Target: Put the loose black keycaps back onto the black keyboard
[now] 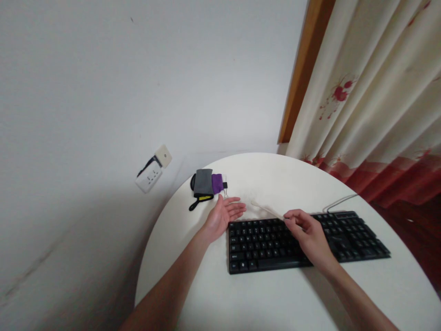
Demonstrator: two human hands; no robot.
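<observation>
My right hand (306, 232) is above the black keyboard (268, 239), its fingers pinched on the end of a thin whitish stick with a rounded tip, which looks like a cotton swab (268, 210). The swab points left, tip raised over the far edge of the keyboard. Beside the keyboard's left end, my left hand (222, 216) lies open, palm up, fingers stretched toward the swab's tip. It holds nothing. Just beyond the left fingers sit a folded grey cloth (203, 182) and a purple cloth piece (217, 183).
A round white table (210, 294) carries everything. A black loop (195, 204) and a yellow edge show under the grey cloth. The keyboard cable (341, 201) runs off to the right. Behind are a wall socket (149, 177) and a patterned curtain (365, 115).
</observation>
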